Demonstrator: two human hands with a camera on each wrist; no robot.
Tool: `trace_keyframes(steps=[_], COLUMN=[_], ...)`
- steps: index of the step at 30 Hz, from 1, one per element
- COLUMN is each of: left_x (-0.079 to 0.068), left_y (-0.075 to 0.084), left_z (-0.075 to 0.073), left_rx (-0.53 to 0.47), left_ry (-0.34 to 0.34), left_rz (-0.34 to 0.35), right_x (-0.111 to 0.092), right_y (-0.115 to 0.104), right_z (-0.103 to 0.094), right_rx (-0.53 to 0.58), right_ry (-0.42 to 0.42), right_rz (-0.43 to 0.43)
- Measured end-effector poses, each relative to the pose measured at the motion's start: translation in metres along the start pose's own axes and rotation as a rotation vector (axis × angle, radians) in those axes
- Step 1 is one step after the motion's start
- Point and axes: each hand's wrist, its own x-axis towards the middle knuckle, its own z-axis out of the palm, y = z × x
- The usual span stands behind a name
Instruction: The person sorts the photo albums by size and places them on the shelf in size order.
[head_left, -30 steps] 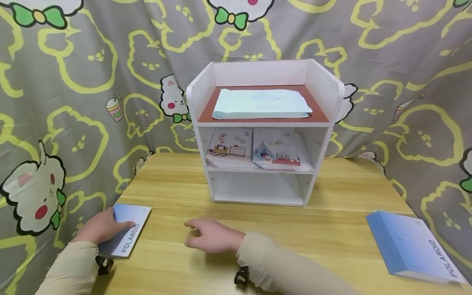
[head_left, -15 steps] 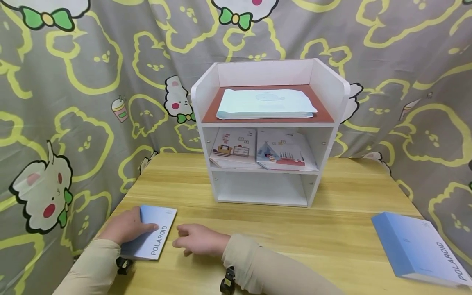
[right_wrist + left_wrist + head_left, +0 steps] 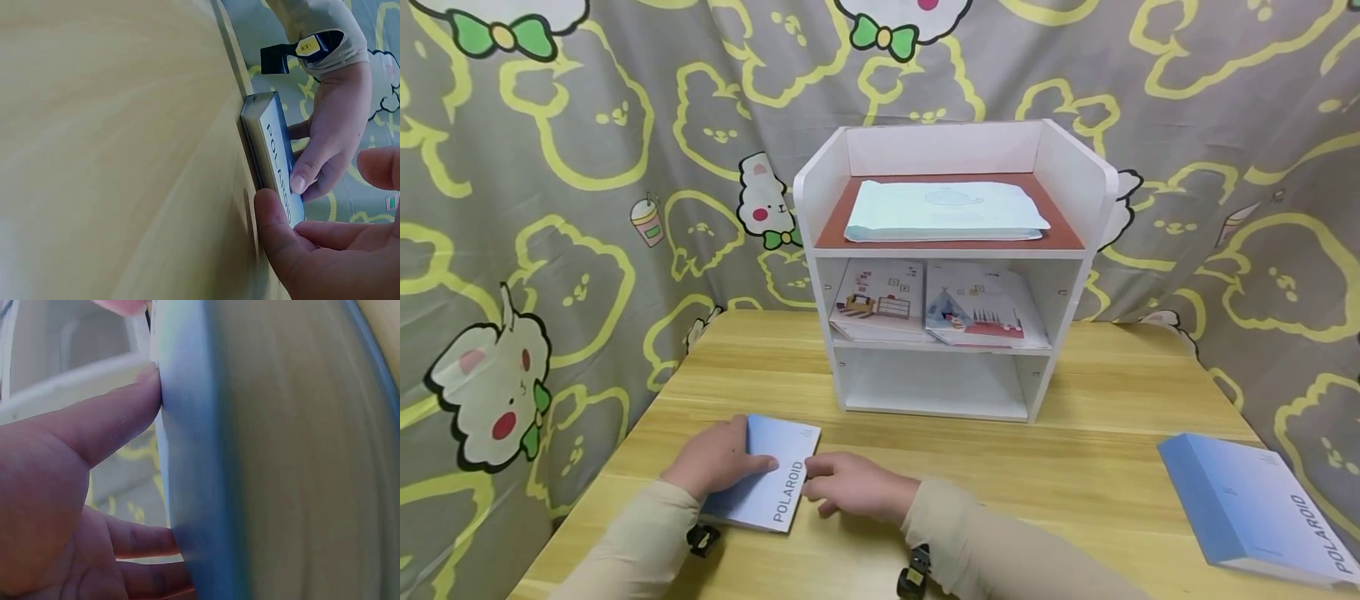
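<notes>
A thick blue-and-white book marked POLAROID lies on the wooden table at front left of centre. My left hand grips it from the left, thumb across the cover and fingers down its left side. In the left wrist view, its blue spine side and page block fill the right half, with the left thumb and fingertips against the blue side. My right hand is at the book's right edge, fingers loosely bent. In the right wrist view, the right thumb and forefinger are close to the book's near corner; firm contact is unclear.
A white shelf unit stands at the back centre. Pale packs lie on its top, and illustrated booklets fill the middle level. Another blue POLAROID book lies at the table's right. Patterned curtains surround the table.
My left hand has slid the book rightward across the table, from the left edge toward the right hand. My right hand shifted slightly left, then back right to the book's edge.
</notes>
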Motion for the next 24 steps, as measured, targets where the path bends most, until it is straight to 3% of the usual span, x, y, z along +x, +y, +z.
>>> trace_keyframes(steps=[10, 17, 24], left_x=[0.003, 0.005, 0.008], left_y=[0.047, 0.083, 0.117], left_z=[0.013, 0.023, 0.035], left_rx=[0.041, 0.003, -0.037], left_ry=[-0.012, -0.039, -0.046], left_rz=[0.057, 0.130, 0.223], right_x=[-0.037, -0.071, -0.104], right_y=[0.013, 0.028, 0.043], right_z=[-0.030, -0.059, -0.090], right_rx=[0.073, 0.058, 0.124], right_ry=[0.040, 0.071, 0.125], right_rz=[0.013, 0.020, 0.023])
